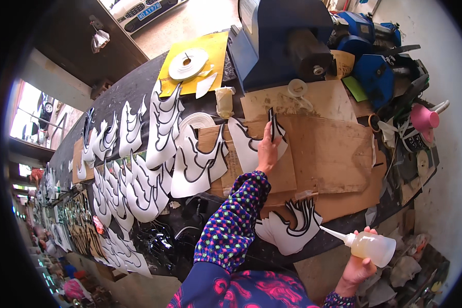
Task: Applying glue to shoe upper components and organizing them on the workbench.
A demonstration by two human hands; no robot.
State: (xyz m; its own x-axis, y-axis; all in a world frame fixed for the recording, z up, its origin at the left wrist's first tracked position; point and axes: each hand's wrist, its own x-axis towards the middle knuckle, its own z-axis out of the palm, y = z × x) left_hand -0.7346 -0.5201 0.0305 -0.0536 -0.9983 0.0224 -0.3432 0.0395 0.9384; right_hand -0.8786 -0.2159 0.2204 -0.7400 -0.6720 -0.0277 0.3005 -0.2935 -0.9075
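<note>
My left hand (267, 152) is at the middle of the bench, its fingers closed at the upper right edge of a white curved piece with black edging (243, 149), which lies on cardboard. The fingertips partly cover that edge. At the lower right, my right hand (358, 268) grips a translucent squeeze bottle (377, 248) holding pale liquid. The bottle is tilted on its side, and its long thin nozzle points left. Close to the nozzle tip lies a fanned stack of white black-edged pieces (287, 233) at the bench's near edge.
Rows of similar white pieces (192, 177) overlap on the left of the black bench. Brown cardboard sheets (339, 159) lie right of my left hand. Behind stand a roll of white tape (188, 64) on a yellow sheet, a large blue machine (287, 46) and a pink cup-shaped thing (424, 119).
</note>
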